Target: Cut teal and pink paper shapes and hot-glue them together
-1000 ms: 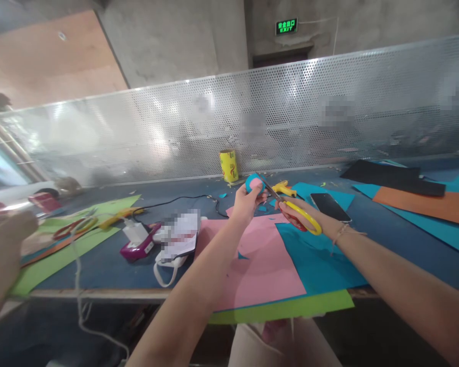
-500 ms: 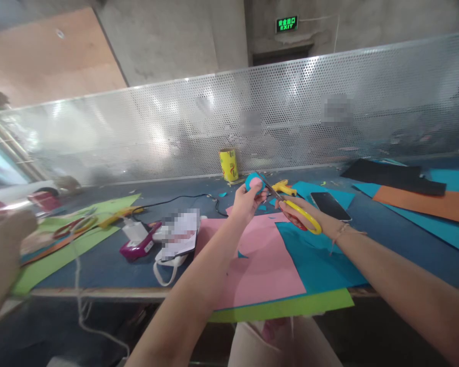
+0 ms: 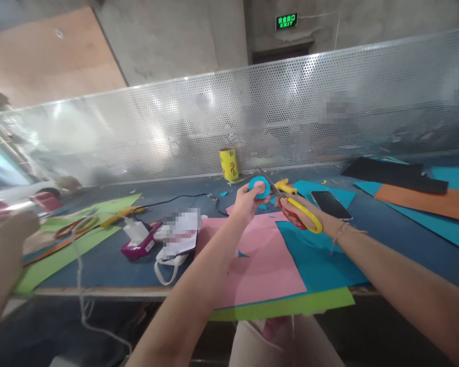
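Between its thumb and fingers, my left hand (image 3: pixel 248 202) pinches a small round paper piece (image 3: pixel 265 188), blue around a pink middle. My right hand (image 3: pixel 290 205) is closed on the scissors (image 3: pixel 305 216), which have yellow and red handles. The blades point up and to the left, right at the paper piece's right edge; whether they touch it I cannot tell. Below both hands lies a pink sheet (image 3: pixel 263 260), overlapping a blue sheet (image 3: pixel 325 260), with a green sheet (image 3: pixel 290 308) showing at the table's front edge. A small blue scrap (image 3: pixel 245 254) rests on the pink sheet.
Behind my hands are a yellow glue gun (image 3: pixel 286 186) and a yellow cylinder (image 3: pixel 228 164). A phone (image 3: pixel 331 205) lies right; black (image 3: pixel 393 174) and orange (image 3: pixel 424 203) sheets lie beyond. Left are a purple power strip (image 3: pixel 139 247), cables and another person's arm (image 3: pixel 11 260).
The round paper piece has turned in my left hand, showing more of its blue rim, and sits slightly further right. The scissors have shifted slightly. The other person's arm has moved a little.
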Demonstrator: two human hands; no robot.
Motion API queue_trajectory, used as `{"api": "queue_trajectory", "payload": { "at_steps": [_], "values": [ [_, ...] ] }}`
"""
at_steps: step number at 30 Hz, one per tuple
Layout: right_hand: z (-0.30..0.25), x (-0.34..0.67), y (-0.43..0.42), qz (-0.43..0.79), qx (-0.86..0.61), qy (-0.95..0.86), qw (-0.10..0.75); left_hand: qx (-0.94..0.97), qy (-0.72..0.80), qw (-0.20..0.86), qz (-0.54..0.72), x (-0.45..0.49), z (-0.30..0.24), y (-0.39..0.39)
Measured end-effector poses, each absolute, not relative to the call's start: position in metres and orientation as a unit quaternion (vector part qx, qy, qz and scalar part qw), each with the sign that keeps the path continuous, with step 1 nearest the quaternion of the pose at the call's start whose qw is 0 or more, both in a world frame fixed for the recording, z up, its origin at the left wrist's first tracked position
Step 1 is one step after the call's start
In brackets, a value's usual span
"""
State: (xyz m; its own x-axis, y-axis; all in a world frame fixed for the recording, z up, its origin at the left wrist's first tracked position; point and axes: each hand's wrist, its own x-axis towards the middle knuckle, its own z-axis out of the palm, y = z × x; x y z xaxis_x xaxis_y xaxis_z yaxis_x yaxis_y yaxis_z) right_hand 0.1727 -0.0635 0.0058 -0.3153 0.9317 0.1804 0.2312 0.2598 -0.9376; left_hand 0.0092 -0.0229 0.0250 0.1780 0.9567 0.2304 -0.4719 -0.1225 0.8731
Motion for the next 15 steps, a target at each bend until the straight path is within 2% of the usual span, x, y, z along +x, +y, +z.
{"api": "queue_trajectory", "payload": {
  "at_steps": [15],
  "values": [
    [0.0104,0.1688,-0.0694,0.433,-0.434,-0.673,0.413,0.462,0.266,0.645,0.548,0.0075,0.0269,-0.025]
  ]
}}
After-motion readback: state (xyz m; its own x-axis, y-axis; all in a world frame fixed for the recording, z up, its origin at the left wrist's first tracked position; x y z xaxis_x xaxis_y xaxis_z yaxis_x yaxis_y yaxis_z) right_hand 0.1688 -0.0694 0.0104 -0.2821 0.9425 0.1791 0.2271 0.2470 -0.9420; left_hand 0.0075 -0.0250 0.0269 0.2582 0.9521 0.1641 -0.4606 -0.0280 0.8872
